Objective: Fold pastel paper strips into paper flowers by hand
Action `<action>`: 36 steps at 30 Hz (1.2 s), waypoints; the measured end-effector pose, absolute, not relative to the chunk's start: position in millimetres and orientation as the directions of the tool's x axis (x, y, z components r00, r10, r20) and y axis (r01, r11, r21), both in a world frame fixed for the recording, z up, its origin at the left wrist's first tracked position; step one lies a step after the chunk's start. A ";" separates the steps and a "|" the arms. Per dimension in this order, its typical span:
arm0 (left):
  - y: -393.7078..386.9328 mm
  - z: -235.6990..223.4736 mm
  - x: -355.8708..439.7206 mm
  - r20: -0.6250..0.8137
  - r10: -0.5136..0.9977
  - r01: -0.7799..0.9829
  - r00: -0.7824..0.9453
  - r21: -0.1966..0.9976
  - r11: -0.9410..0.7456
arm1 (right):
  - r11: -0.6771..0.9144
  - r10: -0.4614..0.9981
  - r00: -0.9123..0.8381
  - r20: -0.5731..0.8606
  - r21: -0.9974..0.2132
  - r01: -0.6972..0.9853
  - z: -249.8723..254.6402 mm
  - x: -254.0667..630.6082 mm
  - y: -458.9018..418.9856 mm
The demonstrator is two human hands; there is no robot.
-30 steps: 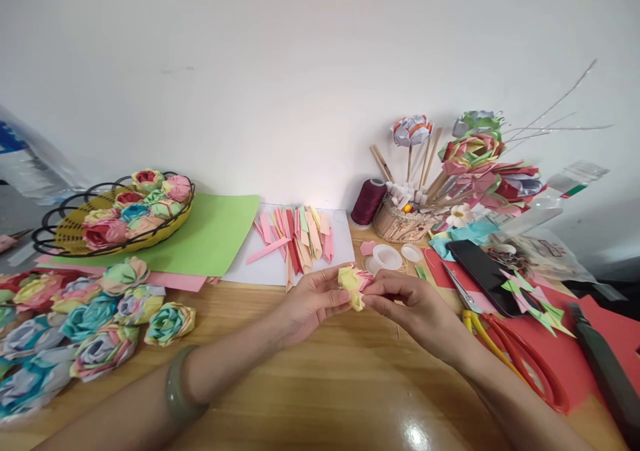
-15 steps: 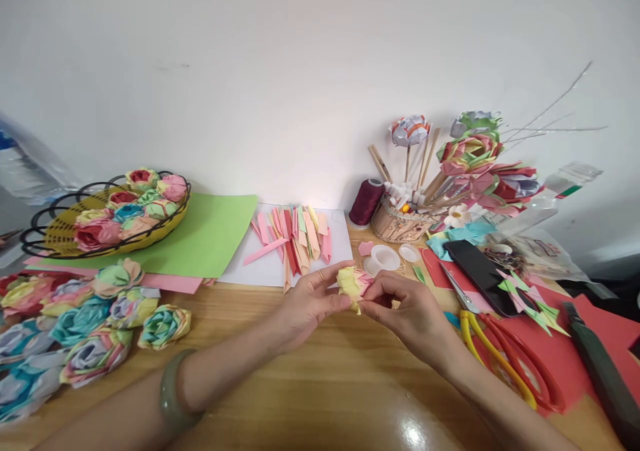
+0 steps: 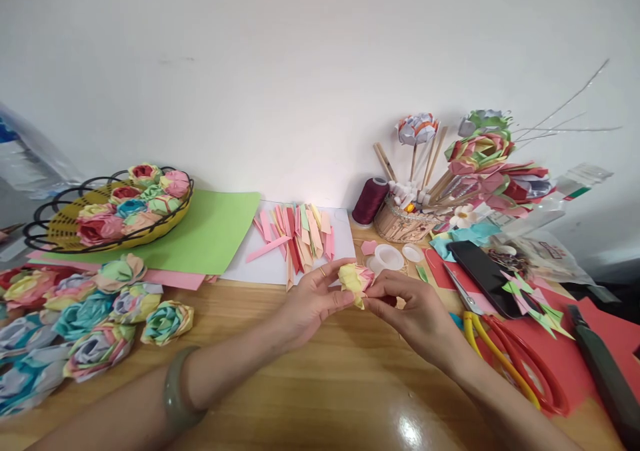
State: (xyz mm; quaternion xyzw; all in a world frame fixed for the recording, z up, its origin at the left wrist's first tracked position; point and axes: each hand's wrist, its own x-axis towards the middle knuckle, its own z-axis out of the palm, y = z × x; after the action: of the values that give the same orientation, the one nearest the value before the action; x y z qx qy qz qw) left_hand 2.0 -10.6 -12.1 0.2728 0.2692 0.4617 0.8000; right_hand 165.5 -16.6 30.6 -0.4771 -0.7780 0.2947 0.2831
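A small yellow and pink paper flower point(image 3: 354, 283) is held above the wooden table, between my two hands. My left hand point(image 3: 316, 301) grips its left side, thumb below and fingers behind. At the flower's right side, my right hand point(image 3: 407, 307) pinches its pink end with thumb and fingertips. Some fingers of the right hand are curled under and partly hidden. Behind the flower lies a pile of folded paper strips point(image 3: 300, 234) on a white sheet point(image 3: 345, 237). A white round container point(image 3: 389, 257) stands just beyond my right hand.
Finished paper flowers point(image 3: 87, 314) crowd the left, below a yellow basket point(image 3: 63, 227) on green paper point(image 3: 225, 217). On the right are a maroon thread spool point(image 3: 370, 199), a pot point(image 3: 405, 225) of sticks and flowers, a phone point(image 3: 483, 277), scissors point(image 3: 463, 289) and red-and-yellow-handled tools point(image 3: 520, 364).
Both hands stay on the paper flower, which has turned slightly so its rounded yellow petals show more. The view has shifted a little; the other things lie as before.
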 end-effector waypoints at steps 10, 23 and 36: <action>-11.0 -13.0 2.6 -0.190 0.875 -0.586 0.446 0.677 0.445 | 0.280 0.939 -0.329 0.097 -0.773 0.569 28.0 163.6 -14.7; -12.4 -12.2 3.3 -0.191 0.875 -0.575 0.445 0.688 0.443 | 0.541 0.840 -0.414 0.350 -0.589 0.600 30.4 166.3 -17.8; -17.3 -10.8 6.5 -0.190 0.902 -0.668 0.388 0.617 0.417 | 0.658 0.572 -0.450 0.685 -0.056 0.751 12.3 164.7 -21.0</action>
State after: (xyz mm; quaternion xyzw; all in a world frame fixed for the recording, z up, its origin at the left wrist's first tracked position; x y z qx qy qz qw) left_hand 6.5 -17.3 -10.8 0.2275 0.2575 0.4896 0.8013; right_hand 164.7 -21.0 12.3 -0.3931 -0.8417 -0.1290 0.3469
